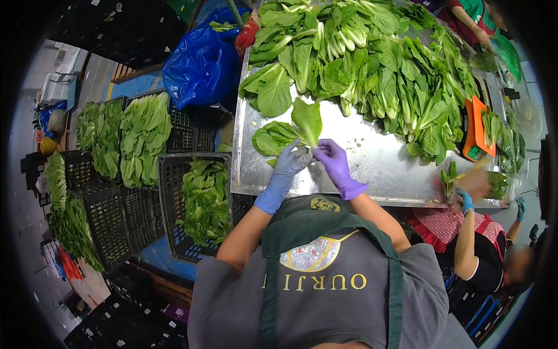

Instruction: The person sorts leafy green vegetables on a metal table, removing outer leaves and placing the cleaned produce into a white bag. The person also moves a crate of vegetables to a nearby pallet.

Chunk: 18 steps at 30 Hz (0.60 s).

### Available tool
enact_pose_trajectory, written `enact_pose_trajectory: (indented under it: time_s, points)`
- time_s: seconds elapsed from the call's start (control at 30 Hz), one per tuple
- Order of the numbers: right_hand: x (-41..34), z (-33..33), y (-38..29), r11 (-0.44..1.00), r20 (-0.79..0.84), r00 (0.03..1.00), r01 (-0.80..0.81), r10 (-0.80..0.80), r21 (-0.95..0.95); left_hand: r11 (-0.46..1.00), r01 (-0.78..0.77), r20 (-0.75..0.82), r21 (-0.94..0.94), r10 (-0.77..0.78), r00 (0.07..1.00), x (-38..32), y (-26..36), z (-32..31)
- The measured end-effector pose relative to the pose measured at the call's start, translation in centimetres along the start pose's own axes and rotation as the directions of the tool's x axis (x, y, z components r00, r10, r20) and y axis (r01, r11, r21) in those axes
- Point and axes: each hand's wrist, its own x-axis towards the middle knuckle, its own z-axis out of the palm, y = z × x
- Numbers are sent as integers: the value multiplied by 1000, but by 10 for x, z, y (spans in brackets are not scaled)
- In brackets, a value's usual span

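My left hand, in a blue-grey glove, is closed around the stem end of a small bunch of leafy greens. The bunch's leaves fan out over the steel tabletop. In a purple glove, my right hand pinches the pale base of a single upright leaf, slightly blurred. Fingertips of both hands nearly meet at the stems, and they hide the join there. Beyond them lies a large heap of leafy greens with white stems.
Black plastic crates with greens stand at left, below a blue plastic bag. An orange-topped scale sits at the table's right. A co-worker's gloved hand is at the near right edge; another person stands far right.
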Motion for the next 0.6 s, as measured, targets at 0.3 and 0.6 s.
enact_pose_trajectory:
  time_s: [0.3,0.6]
  points:
    - [29,4,38,628,37,915,305,-403,-716,973,-172,-367,-156,105,924,-31,32,-65]
    - [49,-7,24,970,179,963,-222,202,98,896,-233,-200,-377,167,966,-34,31,-76]
